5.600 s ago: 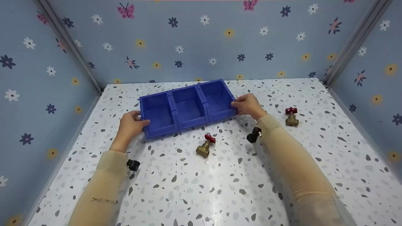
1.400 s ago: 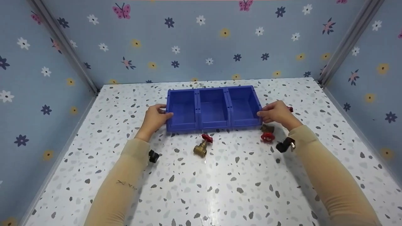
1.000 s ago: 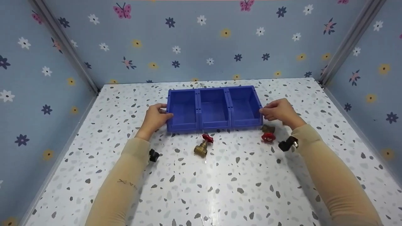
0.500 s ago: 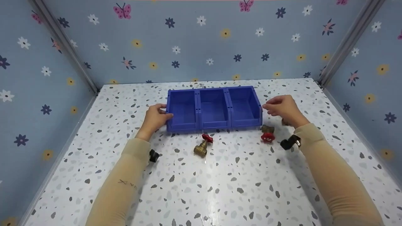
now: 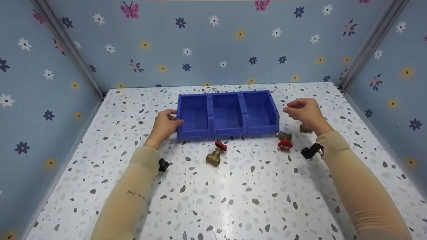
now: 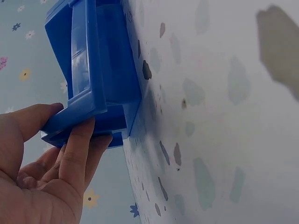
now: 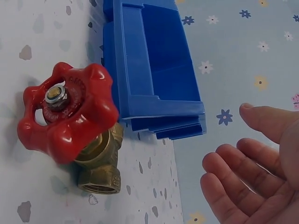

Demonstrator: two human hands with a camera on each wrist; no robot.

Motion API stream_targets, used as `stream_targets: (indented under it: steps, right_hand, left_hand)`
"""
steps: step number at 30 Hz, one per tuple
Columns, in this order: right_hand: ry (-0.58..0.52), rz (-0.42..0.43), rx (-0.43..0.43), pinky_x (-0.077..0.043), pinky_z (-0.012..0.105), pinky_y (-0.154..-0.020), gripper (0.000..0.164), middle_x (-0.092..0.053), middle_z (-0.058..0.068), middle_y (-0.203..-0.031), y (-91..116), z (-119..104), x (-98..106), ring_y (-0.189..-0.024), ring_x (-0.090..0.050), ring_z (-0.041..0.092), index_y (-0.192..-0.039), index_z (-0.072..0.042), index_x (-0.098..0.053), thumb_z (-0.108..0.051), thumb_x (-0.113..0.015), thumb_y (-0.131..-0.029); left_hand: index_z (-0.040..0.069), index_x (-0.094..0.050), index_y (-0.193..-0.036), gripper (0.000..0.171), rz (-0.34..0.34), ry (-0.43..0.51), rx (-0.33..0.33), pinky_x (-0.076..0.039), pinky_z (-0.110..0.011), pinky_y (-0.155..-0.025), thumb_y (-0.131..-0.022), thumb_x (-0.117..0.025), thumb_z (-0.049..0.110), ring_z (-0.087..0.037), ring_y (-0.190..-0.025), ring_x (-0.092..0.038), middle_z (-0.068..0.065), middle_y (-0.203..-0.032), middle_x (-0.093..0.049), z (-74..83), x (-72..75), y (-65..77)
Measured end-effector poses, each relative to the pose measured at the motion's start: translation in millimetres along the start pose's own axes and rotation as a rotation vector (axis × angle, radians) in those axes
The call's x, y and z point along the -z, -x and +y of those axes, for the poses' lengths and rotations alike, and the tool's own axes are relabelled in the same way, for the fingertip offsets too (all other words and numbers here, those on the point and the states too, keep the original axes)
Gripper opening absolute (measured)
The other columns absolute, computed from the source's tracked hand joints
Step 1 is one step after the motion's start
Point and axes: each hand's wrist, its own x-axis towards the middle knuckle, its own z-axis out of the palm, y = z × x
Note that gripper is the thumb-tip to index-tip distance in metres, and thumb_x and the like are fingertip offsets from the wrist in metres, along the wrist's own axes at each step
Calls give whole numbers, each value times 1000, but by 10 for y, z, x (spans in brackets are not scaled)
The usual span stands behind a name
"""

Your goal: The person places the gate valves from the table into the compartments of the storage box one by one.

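A blue three-compartment storage bin (image 5: 227,115) sits on the speckled table, its compartments bare inside. At its left end, my left hand (image 5: 166,125) grips the side wall, thumb over the rim and fingers on the outside; the left wrist view shows this hold on the bin's edge (image 6: 79,112). My right hand (image 5: 307,113) is off the right end, fingers loosely bent and holding nothing. Near the bin's front right corner lies a brass gate valve with a red handwheel (image 5: 284,142), large in the right wrist view (image 7: 74,116).
A second brass valve with a red handwheel (image 5: 215,155) lies in front of the bin's middle. Another brass valve (image 5: 304,129) is mostly hidden behind my right hand. Flower-patterned walls (image 5: 213,43) enclose the table at the back and sides.
The bin has shifted right and turned straighter, with both hands on it. My right hand has since let go and drawn away right. The valve by the right corner has come into view.
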Motion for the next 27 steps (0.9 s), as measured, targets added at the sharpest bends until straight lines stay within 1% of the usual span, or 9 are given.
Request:
stream_targets:
  steps: [4,7,9,11,14,16,20,22,27]
  right_hand:
    - [-6,4,3,-61,18,-79,50,-77,1,-111,31,-3,26,-91,-72,8,-133,2,-69,-34,-80,-101]
    - [-10,7,0,-61,17,-79,51,-76,-5,-106,54,-3,47,-91,-72,7,-134,2,-69,-35,-80,-100]
    - [-4,8,-7,-61,19,-81,53,-76,-6,-106,63,-2,62,-91,-72,8,-135,2,-68,-36,-80,-101]
    - [2,11,-18,-62,21,-83,54,-76,-4,-108,72,0,74,-92,-72,8,-136,2,-67,-36,-80,-101]
    - [21,17,-33,-63,28,-89,55,-77,3,-116,84,7,88,-95,-73,12,-137,0,-67,-38,-79,-101]
    - [32,26,-37,-63,30,-90,54,-77,8,-121,92,19,95,-97,-73,14,-137,-1,-67,-39,-79,-101]
    - [36,37,-44,-63,25,-85,52,-75,12,-125,99,51,107,-102,-73,19,-135,-1,-68,-39,-80,-100]
    - [38,45,-53,-62,22,-82,53,-74,13,-127,99,67,112,-102,-73,19,-134,-2,-69,-40,-81,-99]
    - [48,62,-75,-62,26,-84,57,-74,12,-126,103,98,133,-98,-71,16,-134,-3,-68,-44,-83,-97]
  left_hand:
    - [-5,-56,-152,53,4,-6,-15,-64,-44,-99,-103,-70,12,-37,-116,-73,-30,-133,-70,-4,-1,-6]
    - [-5,-56,-152,54,3,-4,-24,-64,-45,-99,-103,-70,13,-38,-116,-74,-30,-132,-71,-13,-4,2]
    - [-5,-56,-152,54,6,-3,-29,-64,-46,-99,-103,-70,13,-38,-116,-74,-30,-131,-71,-17,-8,13]
    - [-5,-56,-152,54,8,-1,-34,-64,-46,-99,-103,-70,13,-39,-115,-74,-29,-131,-71,-21,-12,21]
    - [-5,-57,-151,54,14,-8,-34,-64,-45,-98,-103,-70,13,-37,-114,-74,-29,-129,-72,-30,-16,25]
    - [-5,-57,-151,53,13,-5,-31,-65,-44,-97,-103,-71,13,-37,-113,-75,-29,-129,-72,-34,-15,24]
    - [-5,-57,-150,53,10,5,-26,-65,-42,-95,-102,-71,12,-37,-113,-75,-30,-129,-72,-32,-8,18]
    - [-5,-57,-150,53,9,5,-27,-65,-42,-95,-102,-71,12,-37,-113,-75,-30,-129,-72,-30,-6,14]
    - [-5,-57,-151,53,7,7,-31,-65,-44,-96,-103,-71,12,-37,-113,-75,-30,-129,-72,-30,-3,13]
